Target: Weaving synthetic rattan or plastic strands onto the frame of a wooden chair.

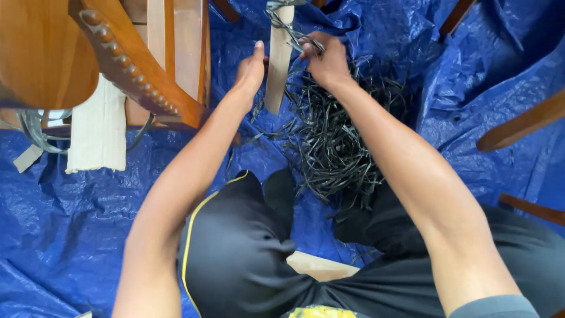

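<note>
A pale wooden slat [278, 65] stands nearly upright over the blue tarp, with dark strips wound around its top. My left hand [250, 73] presses against the slat's left edge, fingers together. On the slat's right, my right hand [326, 59] pinches a dark strip [288, 29] that runs up to the wrapped top. A loose heap of dark strips [335, 135] lies on the tarp under my right forearm.
A varnished wooden chair frame [141, 65] with studded edge stands at upper left, a strip of white webbing [97, 132] hanging below it. Blue tarp [59, 224] covers the floor. Other wooden legs [521, 123] show at right. My knees in black shorts are below.
</note>
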